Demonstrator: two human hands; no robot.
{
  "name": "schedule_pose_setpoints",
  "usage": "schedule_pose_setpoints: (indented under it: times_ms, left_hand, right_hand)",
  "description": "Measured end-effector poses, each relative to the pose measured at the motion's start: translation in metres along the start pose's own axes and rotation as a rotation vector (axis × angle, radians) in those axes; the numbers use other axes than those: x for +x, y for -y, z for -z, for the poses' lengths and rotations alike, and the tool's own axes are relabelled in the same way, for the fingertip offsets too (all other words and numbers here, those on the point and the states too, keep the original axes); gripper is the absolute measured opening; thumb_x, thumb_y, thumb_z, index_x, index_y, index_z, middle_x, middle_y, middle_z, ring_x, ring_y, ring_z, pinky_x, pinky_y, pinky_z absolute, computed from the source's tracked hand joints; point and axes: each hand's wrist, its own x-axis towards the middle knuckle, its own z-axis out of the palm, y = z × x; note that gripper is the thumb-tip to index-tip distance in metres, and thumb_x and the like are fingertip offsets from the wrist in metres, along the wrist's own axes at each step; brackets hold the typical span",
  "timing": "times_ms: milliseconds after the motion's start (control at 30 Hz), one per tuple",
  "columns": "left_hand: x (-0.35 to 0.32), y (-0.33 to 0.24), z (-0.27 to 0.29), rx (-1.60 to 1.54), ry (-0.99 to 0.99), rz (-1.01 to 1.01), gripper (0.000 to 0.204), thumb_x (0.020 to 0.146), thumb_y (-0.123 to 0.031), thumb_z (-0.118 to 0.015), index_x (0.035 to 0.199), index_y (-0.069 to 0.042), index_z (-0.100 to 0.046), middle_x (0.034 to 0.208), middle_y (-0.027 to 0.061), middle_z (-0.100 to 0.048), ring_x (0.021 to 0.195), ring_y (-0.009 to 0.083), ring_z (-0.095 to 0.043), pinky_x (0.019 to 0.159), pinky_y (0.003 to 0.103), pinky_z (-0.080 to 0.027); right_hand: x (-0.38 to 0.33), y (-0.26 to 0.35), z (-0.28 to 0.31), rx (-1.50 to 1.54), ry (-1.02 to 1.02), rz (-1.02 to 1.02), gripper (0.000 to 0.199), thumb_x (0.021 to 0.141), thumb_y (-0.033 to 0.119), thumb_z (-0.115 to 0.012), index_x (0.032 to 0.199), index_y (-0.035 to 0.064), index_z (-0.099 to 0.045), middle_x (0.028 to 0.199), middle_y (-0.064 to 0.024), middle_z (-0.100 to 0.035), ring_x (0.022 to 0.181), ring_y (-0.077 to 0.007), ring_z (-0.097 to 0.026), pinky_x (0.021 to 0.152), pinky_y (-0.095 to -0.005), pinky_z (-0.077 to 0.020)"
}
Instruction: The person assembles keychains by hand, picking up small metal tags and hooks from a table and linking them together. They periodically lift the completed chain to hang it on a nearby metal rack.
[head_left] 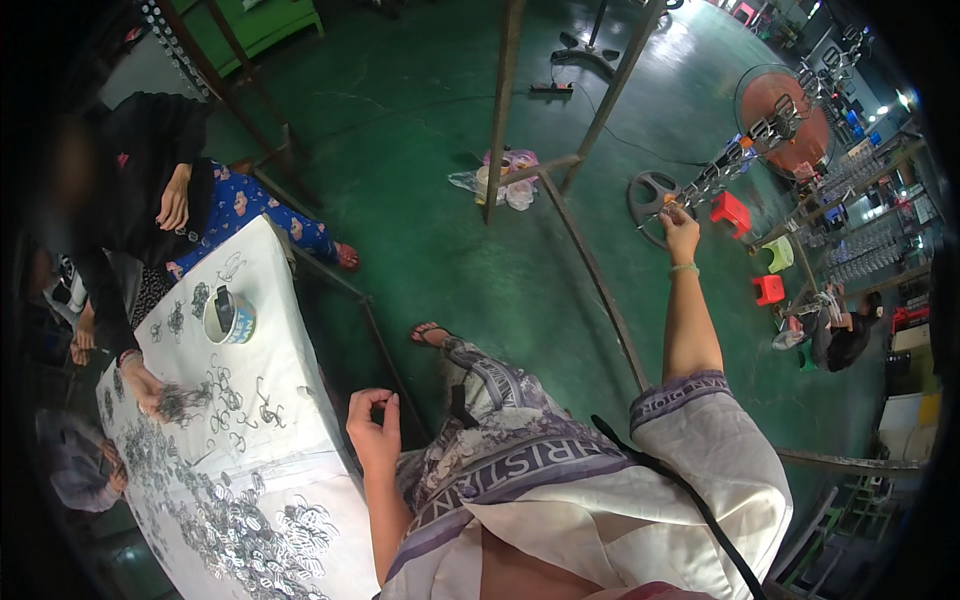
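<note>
White-blue labelled tin (230,316) on table (290,350)

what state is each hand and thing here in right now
left hand: raised beside the table, fingers curled, nothing clearly in it
right hand: stretched out, fingertips at the hanging rack
rack: hung with small metal parts
tin: upright on the white table
metal clips: heaped loose

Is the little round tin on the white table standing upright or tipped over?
Upright. The round tin stands on its base on the white table, its open top facing up, beside scattered small metal pieces.
</note>
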Motion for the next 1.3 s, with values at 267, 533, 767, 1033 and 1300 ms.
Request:
schedule_pose_setpoints:
  times_ms: [267,533,767,1033,1300]
  left_hand:
    - [0.000,-0.002,-0.002,0.002,-0.003,0.005,0.009,0.079,0.005,-0.069,0.084,0.002,-0.062,0.084,0.0114,-0.062,0.072,0.0209,-0.061,0.068,0.030,-0.049]
    - [0.000,-0.003,-0.002,0.007,0.002,-0.008,0.009,0.079,0.005,-0.069,0.084,0.002,-0.062,0.083,0.0114,-0.061,0.071,0.0210,-0.061,0.067,0.030,-0.049]
    - [0.004,-0.006,-0.001,-0.003,0.007,-0.011,0.009,0.079,0.005,-0.069,0.084,0.002,-0.062,0.083,0.0113,-0.061,0.071,0.0206,-0.060,0.067,0.030,-0.049]
    - [0.007,-0.009,-0.002,-0.030,0.021,-0.051,0.009,0.079,0.006,-0.068,0.084,0.002,-0.062,0.084,0.0115,-0.061,0.071,0.0206,-0.059,0.067,0.030,-0.049]
    - [0.017,-0.029,-0.013,-0.039,0.061,-0.182,0.014,0.074,0.003,-0.072,0.083,-0.002,-0.064,0.085,0.0111,-0.063,0.071,0.0245,-0.061,0.066,0.033,-0.049]
  right_hand:
    - [-0.005,0.033,-0.027,0.038,0.014,0.006,0.031,0.075,0.024,-0.081,0.093,0.0008,-0.072,0.078,-0.0100,-0.072,0.070,-0.0179,-0.067,0.068,-0.0318,-0.0497]
    - [-0.007,0.025,-0.025,0.117,0.031,-0.067,0.020,0.080,0.016,-0.077,0.091,-0.0001,-0.073,0.076,-0.0084,-0.071,0.069,-0.0132,-0.066,0.067,-0.0283,-0.0494]
    - [-0.032,0.038,0.004,0.349,0.018,-0.160,0.019,0.084,0.009,-0.073,0.096,-0.0057,-0.072,0.082,-0.0076,-0.073,0.072,-0.0123,-0.067,0.066,-0.0246,-0.0531]
    - [-0.056,0.021,0.026,0.476,-0.063,-0.125,0.018,0.084,0.008,-0.073,0.095,-0.0063,-0.072,0.081,-0.0072,-0.072,0.068,-0.0120,-0.066,0.064,-0.0240,-0.0527]
    - [-0.115,0.116,0.055,0.637,0.210,-0.132,0.019,0.083,0.009,-0.075,0.098,-0.0041,-0.072,0.090,-0.0060,-0.072,0.076,-0.0092,-0.059,0.069,-0.0226,-0.0448]
